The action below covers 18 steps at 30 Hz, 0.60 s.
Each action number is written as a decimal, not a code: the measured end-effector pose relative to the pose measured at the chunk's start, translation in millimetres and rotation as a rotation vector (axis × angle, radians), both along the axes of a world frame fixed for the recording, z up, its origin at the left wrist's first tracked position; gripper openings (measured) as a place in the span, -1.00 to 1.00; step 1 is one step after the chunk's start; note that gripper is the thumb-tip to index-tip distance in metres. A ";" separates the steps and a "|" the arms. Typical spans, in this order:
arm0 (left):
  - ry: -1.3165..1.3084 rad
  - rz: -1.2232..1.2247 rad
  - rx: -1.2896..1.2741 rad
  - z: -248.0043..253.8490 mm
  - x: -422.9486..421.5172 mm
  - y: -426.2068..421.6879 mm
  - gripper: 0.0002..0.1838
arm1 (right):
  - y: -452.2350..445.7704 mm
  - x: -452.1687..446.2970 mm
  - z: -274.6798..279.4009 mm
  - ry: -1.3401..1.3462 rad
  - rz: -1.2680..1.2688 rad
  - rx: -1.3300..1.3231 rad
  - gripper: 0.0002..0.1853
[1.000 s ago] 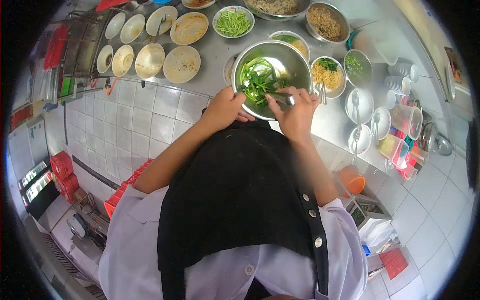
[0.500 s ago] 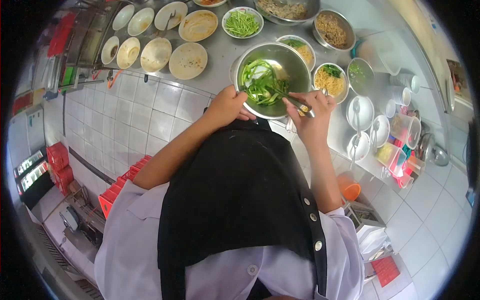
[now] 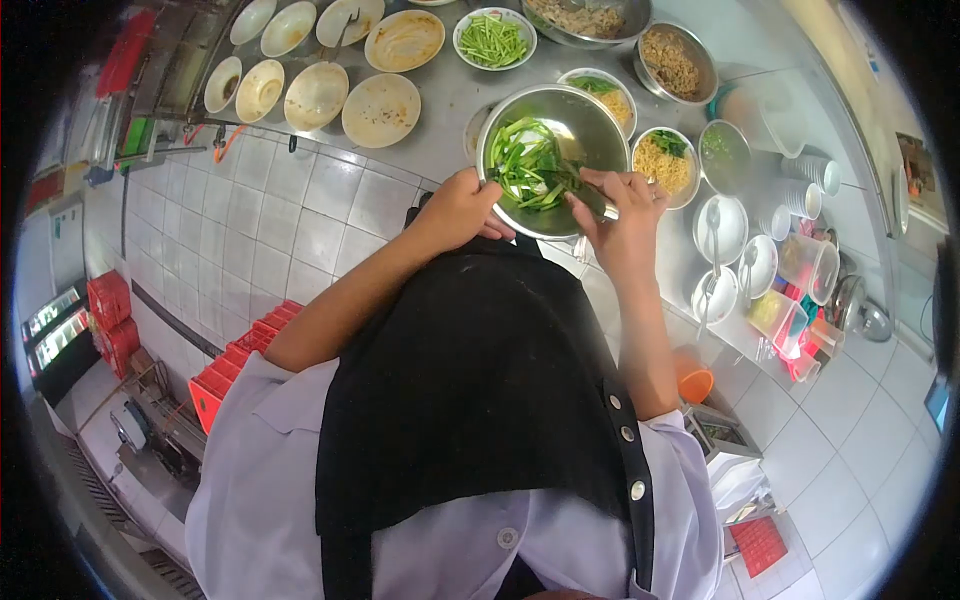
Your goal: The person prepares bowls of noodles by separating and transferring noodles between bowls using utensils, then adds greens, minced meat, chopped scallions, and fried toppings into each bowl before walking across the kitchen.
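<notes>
A steel bowl [image 3: 600, 130] is tilted above the counter edge, with cut green leafy vegetables [image 3: 527, 165] in its left part. My left hand [image 3: 462, 210] grips the bowl's rim at the lower left, thumb on top and fingers beneath. My right hand [image 3: 622, 208] is closed round a metal utensil [image 3: 590, 196] at the bowl's lower right rim. The utensil's tip reaches into the greens and is partly hidden by them. Close to the right hand is a bowl of yellow noodles with greens [image 3: 662, 166]; a similar bowl [image 3: 612, 104] sits partly behind the steel bowl.
Several used bowls [image 3: 381, 110] line the counter's left side. A bowl of cut green stems [image 3: 494, 40] and steel bowls of minced food [image 3: 672, 62] stand at the back. On the right are white bowls with spoons [image 3: 720, 230], stacked cups [image 3: 800, 200] and plastic tubs [image 3: 775, 312].
My right hand and the utensil have shifted right and dipped among the greens, which have been moved around. The counter view has shifted slightly right and up. My left hand keeps its hold.
</notes>
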<state>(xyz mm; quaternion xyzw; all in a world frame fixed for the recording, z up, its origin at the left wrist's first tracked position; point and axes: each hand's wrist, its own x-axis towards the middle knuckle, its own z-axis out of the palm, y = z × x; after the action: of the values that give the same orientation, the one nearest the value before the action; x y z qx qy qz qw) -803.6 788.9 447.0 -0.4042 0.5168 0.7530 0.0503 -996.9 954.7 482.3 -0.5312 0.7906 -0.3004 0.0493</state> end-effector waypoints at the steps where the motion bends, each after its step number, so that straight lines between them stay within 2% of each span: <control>1: 0.000 -0.011 -0.002 2.0 0.0 -0.2 -0.57 | -1.5 0.8 -0.4 0.022 -0.009 -0.017 -0.68; 7: -0.004 -0.024 -0.001 3.8 -1.8 1.1 -0.59 | 1.0 -10.2 -12.6 -0.027 -0.005 -0.089 -0.72; 10: 0.005 -0.015 -0.008 5.1 -0.4 0.1 -0.58 | 2.7 -8.2 6.9 -0.275 -0.110 -0.241 -0.74; 11: 0.008 -0.015 -0.008 5.8 -0.1 1.7 -0.58 | 0.4 -7.6 -3.3 -0.445 -0.151 -0.345 -0.73; 14: -0.017 0.010 -0.017 -5.3 -0.5 2.9 -0.57 | -3.0 -18.2 -14.3 0.005 -0.079 -0.071 -0.71; 18: -0.017 -0.010 0.004 -3.4 5.3 5.1 -0.57 | -4.4 -20.9 -5.8 -0.062 -0.202 -0.153 -0.63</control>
<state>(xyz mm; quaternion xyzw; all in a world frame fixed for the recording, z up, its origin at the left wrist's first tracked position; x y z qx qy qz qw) -798.3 794.0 443.6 -0.4079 0.5166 0.7505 0.0591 -1017.7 950.3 476.5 -0.4417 0.8129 -0.3797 0.0027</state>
